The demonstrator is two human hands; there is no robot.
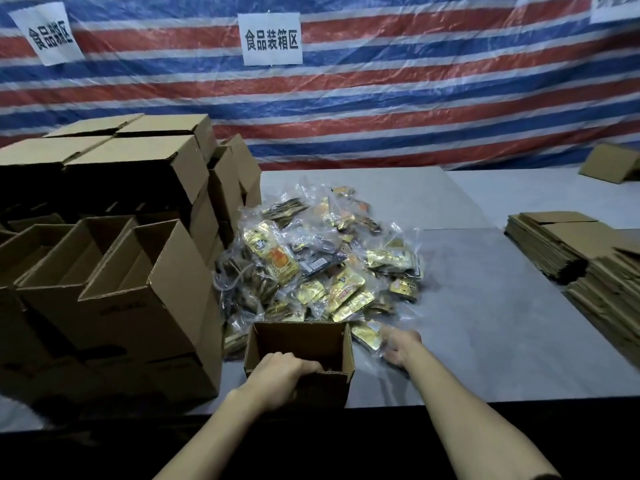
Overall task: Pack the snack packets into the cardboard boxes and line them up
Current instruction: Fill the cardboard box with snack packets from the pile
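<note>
Snack packets (322, 268) lie heaped in loose clear film at the middle of the grey table (485, 306). The heap's near side reaches the far wall of a small open cardboard box (301, 344), which stands right at the table's near edge. In the head view, the left hand (282, 374) grips the box's near wall with its fingers curled over the rim. The right hand (398, 348) reaches to a gold packet (367, 336) just right of the box, but blur hides whether its fingers are closed on it. The step would go best with the left hand bracing the box against slipping off the near edge while the right lifts packets over the right wall and lays them flat. Stacked open boxes (114, 289) stand just beside the small box on the left, leaving little room there. Flattened cartons (561, 247) lie well apart on the right, and the bare table between them and the heap looks like the freer side for moving.
</note>
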